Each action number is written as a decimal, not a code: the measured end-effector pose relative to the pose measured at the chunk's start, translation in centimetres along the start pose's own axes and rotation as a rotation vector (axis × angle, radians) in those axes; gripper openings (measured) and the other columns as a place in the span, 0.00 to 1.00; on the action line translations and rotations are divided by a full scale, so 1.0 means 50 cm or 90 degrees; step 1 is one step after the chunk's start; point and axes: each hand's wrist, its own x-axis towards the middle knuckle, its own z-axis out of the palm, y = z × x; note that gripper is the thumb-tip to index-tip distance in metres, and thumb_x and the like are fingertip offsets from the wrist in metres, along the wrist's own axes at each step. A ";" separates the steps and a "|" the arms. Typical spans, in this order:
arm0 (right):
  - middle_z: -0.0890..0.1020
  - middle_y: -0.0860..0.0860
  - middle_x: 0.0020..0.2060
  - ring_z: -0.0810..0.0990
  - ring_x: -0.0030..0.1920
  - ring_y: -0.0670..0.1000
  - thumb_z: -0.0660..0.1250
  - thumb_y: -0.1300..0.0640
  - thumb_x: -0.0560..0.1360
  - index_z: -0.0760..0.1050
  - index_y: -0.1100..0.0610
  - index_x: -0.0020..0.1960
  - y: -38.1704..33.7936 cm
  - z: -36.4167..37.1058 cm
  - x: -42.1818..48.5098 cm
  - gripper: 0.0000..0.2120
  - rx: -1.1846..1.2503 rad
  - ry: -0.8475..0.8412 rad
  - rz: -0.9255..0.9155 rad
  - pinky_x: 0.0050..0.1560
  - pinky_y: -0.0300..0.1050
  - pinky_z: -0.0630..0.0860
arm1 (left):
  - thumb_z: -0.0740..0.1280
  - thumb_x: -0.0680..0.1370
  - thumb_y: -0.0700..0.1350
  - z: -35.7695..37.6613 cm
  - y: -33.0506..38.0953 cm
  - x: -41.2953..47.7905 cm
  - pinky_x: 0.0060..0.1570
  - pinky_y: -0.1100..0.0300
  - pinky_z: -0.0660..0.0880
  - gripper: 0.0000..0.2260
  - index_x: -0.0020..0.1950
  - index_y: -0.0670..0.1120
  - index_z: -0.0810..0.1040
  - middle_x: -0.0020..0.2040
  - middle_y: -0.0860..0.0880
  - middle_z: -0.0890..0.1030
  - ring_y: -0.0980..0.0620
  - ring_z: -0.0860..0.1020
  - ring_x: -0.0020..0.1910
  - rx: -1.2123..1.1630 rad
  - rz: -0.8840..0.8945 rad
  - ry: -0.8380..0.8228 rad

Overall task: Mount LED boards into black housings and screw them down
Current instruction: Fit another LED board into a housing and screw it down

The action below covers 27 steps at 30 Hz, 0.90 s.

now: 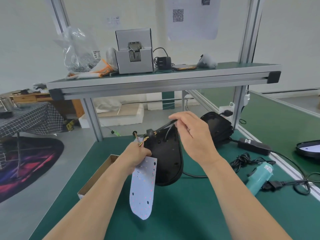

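A white LED board [142, 186] dotted with small pink LEDs hangs over the green mat, pinched at its top end by my left hand [136, 157]. Twisted brown and yellow wires [141, 142] run from the board's top toward a black grommet. Right beside the board a black oval housing [166, 156] stands tilted on its edge, open side toward me. My right hand [192, 134] is above the housing's far end and pinches a black cable [168, 125] that leads into it.
A stack of black housings [218, 129] sits behind my right hand. A teal electric screwdriver [259, 177], a black power adapter [253, 146] and cords lie to the right. An open cardboard box [97, 175] is left of the board. A screw feeder [134, 52] stands on the upper shelf.
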 end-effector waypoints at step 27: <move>0.71 0.45 0.49 0.74 0.42 0.43 0.74 0.61 0.73 0.78 0.47 0.66 0.033 0.013 -0.043 0.23 -0.098 -0.120 0.040 0.49 0.38 0.74 | 0.57 0.72 0.30 0.051 0.017 -0.024 0.27 0.64 0.67 0.21 0.38 0.52 0.83 0.31 0.53 0.77 0.61 0.70 0.22 0.076 0.204 0.079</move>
